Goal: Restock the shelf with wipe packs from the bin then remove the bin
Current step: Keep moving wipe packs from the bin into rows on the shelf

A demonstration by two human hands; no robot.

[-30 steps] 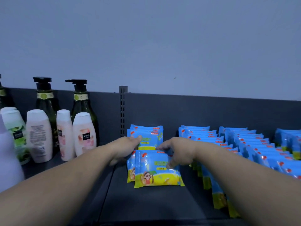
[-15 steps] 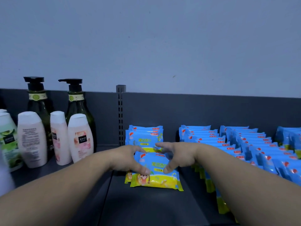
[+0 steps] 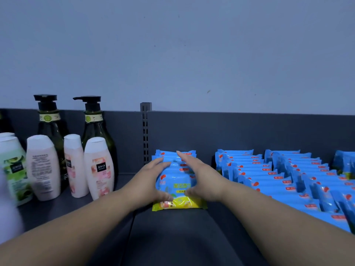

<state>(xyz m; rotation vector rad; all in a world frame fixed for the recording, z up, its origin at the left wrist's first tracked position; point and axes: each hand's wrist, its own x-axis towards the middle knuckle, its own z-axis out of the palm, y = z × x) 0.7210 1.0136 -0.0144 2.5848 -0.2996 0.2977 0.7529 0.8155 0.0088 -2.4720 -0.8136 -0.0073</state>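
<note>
Left hand (image 3: 148, 184) and right hand (image 3: 201, 180) flank front wipe pack (image 3: 175, 186) of short leftmost row on shelf (image 3: 172, 237); fingers extended, palms pressing pack sides, not closed around it. Judged best: squeeze evenly, push back flush, upright against row. Versus earlier frame: pack lay flatter, fingers curled over top. Bin not visible.

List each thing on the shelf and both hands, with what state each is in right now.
Left hand: open, flat against the front wipe pack's left side.
Right hand: open, flat against its right side.
Front wipe pack: leaning back, pressed between the hands.
Full wipe rows: packed, untouched.
Pump bottles: upright.
White bottles: upright, capped.
</note>
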